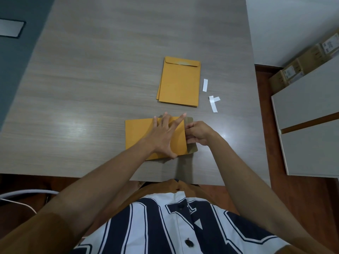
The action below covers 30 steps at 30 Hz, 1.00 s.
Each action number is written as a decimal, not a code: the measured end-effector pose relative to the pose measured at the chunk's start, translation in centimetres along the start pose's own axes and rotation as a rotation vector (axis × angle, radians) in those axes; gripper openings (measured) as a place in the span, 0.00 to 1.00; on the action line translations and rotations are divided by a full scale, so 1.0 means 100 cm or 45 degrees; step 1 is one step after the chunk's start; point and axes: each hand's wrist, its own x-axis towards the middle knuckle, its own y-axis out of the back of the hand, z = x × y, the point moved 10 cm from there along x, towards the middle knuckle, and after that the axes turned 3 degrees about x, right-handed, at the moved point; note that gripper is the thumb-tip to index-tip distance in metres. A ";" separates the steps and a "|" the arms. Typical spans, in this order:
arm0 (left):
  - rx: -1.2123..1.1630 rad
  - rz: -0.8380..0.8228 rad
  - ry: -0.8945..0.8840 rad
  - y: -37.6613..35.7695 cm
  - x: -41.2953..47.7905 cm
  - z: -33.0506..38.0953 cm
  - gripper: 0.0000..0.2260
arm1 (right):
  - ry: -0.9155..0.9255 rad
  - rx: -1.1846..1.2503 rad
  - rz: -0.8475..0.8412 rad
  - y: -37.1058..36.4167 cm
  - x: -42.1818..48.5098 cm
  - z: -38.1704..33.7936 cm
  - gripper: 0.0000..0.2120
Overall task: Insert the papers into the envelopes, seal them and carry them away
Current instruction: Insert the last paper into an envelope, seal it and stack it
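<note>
A yellow-brown envelope [139, 134] lies sideways on the grey wooden table [91, 79], its open flap [191, 121] pointing right. My left hand [165, 134] rests flat on the envelope with fingers spread, pressing it down. My right hand [197, 132] pinches something small at the flap's inner edge; what it grips is hidden by the fingers. Further back lies a small stack of sealed-looking envelopes [179, 83], flaps at the far end. No loose paper sheets are visible.
Three white peel-off strips lie right of the stack: one alone [205, 85] and two crossed [213, 102]. A white cabinet [308, 125] stands at the right, cardboard boxes [302, 65] behind it. The table's near edge is close to my body.
</note>
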 end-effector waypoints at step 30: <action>0.170 0.038 0.134 -0.007 0.024 -0.009 0.37 | 0.727 -1.149 0.371 0.020 0.004 -0.028 0.10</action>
